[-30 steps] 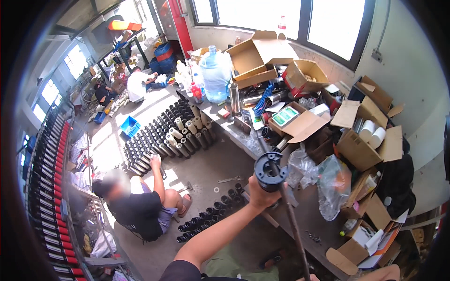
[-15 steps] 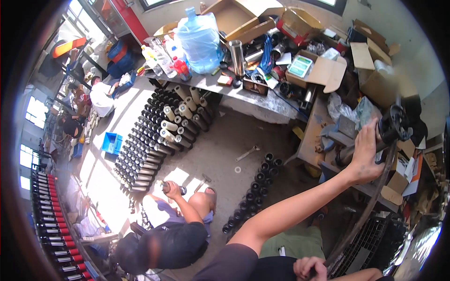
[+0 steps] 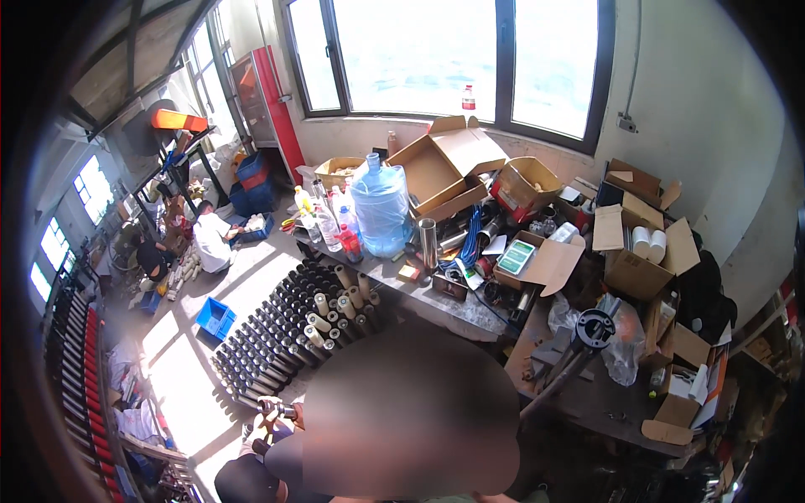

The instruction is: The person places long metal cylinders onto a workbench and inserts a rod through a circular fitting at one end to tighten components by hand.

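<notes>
Neither my left hand nor my right hand can be made out; a large blurred patch covers the lower middle. To its right, a round black flanged fitting (image 3: 594,329) tops a slanting dark bar (image 3: 555,386) at the metal workbench (image 3: 530,342). No hand shows on that fitting. At the lower left, a co-worker's hand (image 3: 267,432) is at a dark cylindrical part (image 3: 285,411). Behind the patch stand close rows of black cylinders (image 3: 272,335), with several cream ones (image 3: 319,323) among them.
A table (image 3: 470,317) along the window holds a large blue water jug (image 3: 381,205), bottles, tools and cardboard boxes (image 3: 436,172). More open boxes (image 3: 641,251) crowd the right. A blue bin (image 3: 215,318) stands on the floor. Red-and-black parts (image 3: 84,377) line the left; another person (image 3: 214,239) sits farther back.
The view has tilted up toward the window. My left hand, earlier on the black fitting, and my fist at the lower edge no longer show. A blurred patch now covers the lower middle.
</notes>
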A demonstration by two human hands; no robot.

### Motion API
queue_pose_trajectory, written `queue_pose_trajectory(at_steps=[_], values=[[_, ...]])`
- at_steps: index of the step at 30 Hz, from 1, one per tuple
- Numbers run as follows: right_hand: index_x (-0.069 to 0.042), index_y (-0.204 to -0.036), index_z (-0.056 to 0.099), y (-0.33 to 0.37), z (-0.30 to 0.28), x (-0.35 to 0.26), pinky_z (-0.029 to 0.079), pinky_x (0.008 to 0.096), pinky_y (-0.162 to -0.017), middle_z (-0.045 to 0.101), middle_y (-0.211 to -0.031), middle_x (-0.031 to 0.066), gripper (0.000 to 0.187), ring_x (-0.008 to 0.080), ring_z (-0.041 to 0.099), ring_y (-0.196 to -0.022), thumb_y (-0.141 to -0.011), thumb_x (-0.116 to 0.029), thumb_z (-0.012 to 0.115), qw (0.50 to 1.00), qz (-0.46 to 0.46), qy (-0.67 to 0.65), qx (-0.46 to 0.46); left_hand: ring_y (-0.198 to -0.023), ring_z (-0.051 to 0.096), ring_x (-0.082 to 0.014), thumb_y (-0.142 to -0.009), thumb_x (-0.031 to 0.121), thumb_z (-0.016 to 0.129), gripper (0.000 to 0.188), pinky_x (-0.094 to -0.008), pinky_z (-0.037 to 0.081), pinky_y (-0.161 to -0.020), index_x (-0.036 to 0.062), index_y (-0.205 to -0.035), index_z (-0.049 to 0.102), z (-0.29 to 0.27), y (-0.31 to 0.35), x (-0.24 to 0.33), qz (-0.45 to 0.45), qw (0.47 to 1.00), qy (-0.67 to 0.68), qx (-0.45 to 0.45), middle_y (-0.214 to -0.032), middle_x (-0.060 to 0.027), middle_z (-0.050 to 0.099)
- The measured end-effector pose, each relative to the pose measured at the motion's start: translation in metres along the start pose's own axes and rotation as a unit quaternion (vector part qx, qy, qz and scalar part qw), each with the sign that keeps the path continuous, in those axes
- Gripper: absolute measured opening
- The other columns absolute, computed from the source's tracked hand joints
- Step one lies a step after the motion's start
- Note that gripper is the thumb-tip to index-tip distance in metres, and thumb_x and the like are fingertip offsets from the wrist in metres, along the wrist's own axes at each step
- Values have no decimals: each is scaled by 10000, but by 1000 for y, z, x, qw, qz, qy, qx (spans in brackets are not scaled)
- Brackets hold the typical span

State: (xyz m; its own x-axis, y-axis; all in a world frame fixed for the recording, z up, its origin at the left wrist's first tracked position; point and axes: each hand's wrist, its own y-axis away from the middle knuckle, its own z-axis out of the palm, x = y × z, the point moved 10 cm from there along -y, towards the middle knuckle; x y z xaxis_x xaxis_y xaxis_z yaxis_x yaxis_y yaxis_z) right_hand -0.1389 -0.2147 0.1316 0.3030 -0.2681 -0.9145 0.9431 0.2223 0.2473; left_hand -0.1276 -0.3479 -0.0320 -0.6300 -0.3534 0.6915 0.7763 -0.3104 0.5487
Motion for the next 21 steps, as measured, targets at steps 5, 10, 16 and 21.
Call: queue_pose_trajectory(at_steps=[5, 10, 16, 21], values=[[-4, -1240, 561, -121, -156, -229, 433, 425, -954, 631, -984, 91, 324, 288, 590, -936, -1041, -249, 489, 718, -462, 384, 351, -829, 686, -183, -974, 384, 617, 407, -325, 528, -677, 80, -1244, 597, 124, 222, 108, 177, 926, -221, 248, -934, -102, 712], [-113, -792, 702, -211, -63, -351, 445, 436, -967, 700, -833, 75, 152, 304, 661, -954, -900, -183, 621, 491, -636, 574, -157, -725, 708, -349, -840, 425, 700, 349, -435, 544, -666, 79, -868, 663, 248, 208, 210, 84, 637, -553, 530, -723, -147, 697], [-70, -647, 689, -369, -177, -410, 513, 441, -691, 633, -679, 133, 314, 344, 640, -741, -844, -313, 714, 474, -419, 767, -105, -843, 741, -338, -810, 235, 648, 206, -420, 590, -751, 82, -854, 779, 295, 58, 297, 15, 610, -592, 527, -877, -174, 747], [-52, -598, 699, -345, -168, -389, 509, 475, -689, 635, -642, 184, 346, 372, 641, -726, -833, -304, 722, 555, -551, 614, -107, -829, 743, -345, -797, 247, 644, 244, -414, 596, -750, 53, -860, 778, 274, 83, 302, 30, 545, -604, 581, -856, -189, 742]])
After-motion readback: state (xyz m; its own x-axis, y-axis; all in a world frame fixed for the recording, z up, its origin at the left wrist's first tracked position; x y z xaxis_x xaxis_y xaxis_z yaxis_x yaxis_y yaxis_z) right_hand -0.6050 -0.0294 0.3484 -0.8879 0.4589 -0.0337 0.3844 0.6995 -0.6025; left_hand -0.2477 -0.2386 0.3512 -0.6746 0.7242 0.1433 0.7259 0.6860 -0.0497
